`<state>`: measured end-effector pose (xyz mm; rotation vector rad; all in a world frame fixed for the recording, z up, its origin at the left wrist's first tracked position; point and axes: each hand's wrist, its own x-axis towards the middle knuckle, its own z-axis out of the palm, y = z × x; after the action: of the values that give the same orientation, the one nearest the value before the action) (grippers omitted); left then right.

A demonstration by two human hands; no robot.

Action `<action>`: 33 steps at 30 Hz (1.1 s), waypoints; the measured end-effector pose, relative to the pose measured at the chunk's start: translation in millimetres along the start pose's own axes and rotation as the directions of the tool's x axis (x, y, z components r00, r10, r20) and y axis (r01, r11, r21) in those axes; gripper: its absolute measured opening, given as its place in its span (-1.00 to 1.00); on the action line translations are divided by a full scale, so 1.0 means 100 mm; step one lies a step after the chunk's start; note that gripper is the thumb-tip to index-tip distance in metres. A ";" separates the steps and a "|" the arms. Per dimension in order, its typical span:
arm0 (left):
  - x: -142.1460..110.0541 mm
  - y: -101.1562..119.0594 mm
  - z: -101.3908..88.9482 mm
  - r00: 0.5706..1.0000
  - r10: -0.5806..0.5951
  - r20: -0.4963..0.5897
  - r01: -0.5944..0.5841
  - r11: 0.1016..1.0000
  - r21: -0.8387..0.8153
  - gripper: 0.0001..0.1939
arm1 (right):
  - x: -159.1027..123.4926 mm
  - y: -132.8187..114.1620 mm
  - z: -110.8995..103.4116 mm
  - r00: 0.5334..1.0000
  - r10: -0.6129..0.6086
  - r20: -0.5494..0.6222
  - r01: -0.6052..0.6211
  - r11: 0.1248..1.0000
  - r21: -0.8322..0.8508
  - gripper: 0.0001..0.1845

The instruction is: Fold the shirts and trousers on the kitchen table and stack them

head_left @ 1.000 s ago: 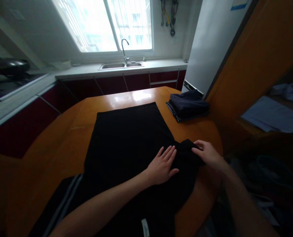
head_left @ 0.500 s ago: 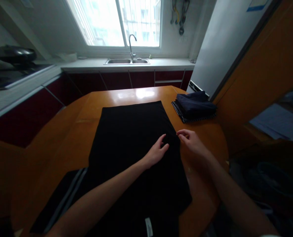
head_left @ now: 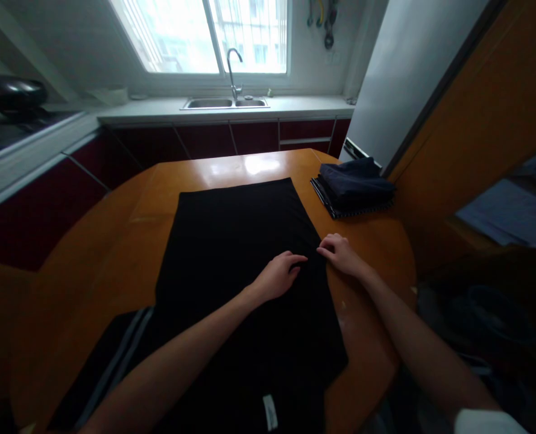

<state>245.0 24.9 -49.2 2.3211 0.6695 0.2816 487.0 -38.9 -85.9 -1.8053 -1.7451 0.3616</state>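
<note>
A black T-shirt [head_left: 231, 241] lies spread on the wooden table, its hem toward the window. One sleeve [head_left: 114, 355] with two grey stripes reaches out at the lower left, and a small white label [head_left: 270, 413] shows near the bottom. My left hand [head_left: 279, 276] is over the right part of the shirt, its thumb and forefinger apart, with no cloth visible between them. At the shirt's right edge, my right hand [head_left: 337, 253] has its fingertips pinched together on the cloth. The other sleeve is not clearly visible.
Folded dark clothes [head_left: 353, 187] are stacked at the table's [head_left: 145, 205] far right. Beyond stands a counter with a sink [head_left: 225, 103] under the window. A pan [head_left: 12, 93] rests on the stove at left; a fridge [head_left: 424, 78] stands at right.
My left hand has shifted slightly, its fingers now pointing more to the right. My right hand has closed onto the shirt's edge. The view has tilted a little; the shirt lies much the same.
</note>
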 end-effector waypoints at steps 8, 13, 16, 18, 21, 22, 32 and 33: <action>-0.05 0.00 0.05 0.996 0.082 -0.015 -0.069 0.912 0.404 -0.60 | -0.05 0.01 -0.01 0.997 0.069 -0.047 -0.070 0.997 -0.029 -0.77; -0.16 0.26 0.17 0.931 0.360 0.058 -0.341 0.803 0.490 -0.58 | -0.08 -0.04 -0.05 0.998 0.034 -0.049 -0.035 0.999 -0.025 -0.81; -0.28 0.36 0.36 0.804 0.530 0.271 -0.595 0.736 0.323 -0.44 | -0.08 -0.02 -0.04 0.998 0.037 -0.054 -0.039 0.999 -0.030 -0.83; -0.35 0.36 0.49 0.755 0.560 0.340 -0.649 0.713 0.265 -0.32 | -0.08 -0.01 -0.02 0.997 0.044 -0.060 -0.046 0.999 -0.028 -0.84; -0.40 0.33 0.59 0.757 0.537 0.372 -0.640 0.726 0.254 -0.24 | -0.08 0.02 0.00 0.996 0.050 -0.072 -0.051 0.998 -0.024 -0.84; -0.40 0.33 0.60 0.757 0.533 0.379 -0.637 0.730 0.246 -0.23 | -0.08 0.02 0.00 0.996 0.050 -0.073 -0.052 0.998 -0.023 -0.84; -0.44 0.54 0.51 0.550 0.709 0.442 -0.746 0.655 -0.122 -0.39 | -0.06 0.07 0.04 0.991 0.076 -0.110 -0.073 0.997 0.025 -0.86; -0.42 0.54 0.49 0.548 0.727 0.415 -0.743 0.650 -0.158 -0.44 | -0.05 0.08 0.04 0.989 0.078 -0.128 -0.075 0.997 0.023 -0.86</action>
<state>248.9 -59.2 -49.6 2.4542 -0.5933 0.0859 490.6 -42.9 -95.2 -1.8440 -1.5830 0.2841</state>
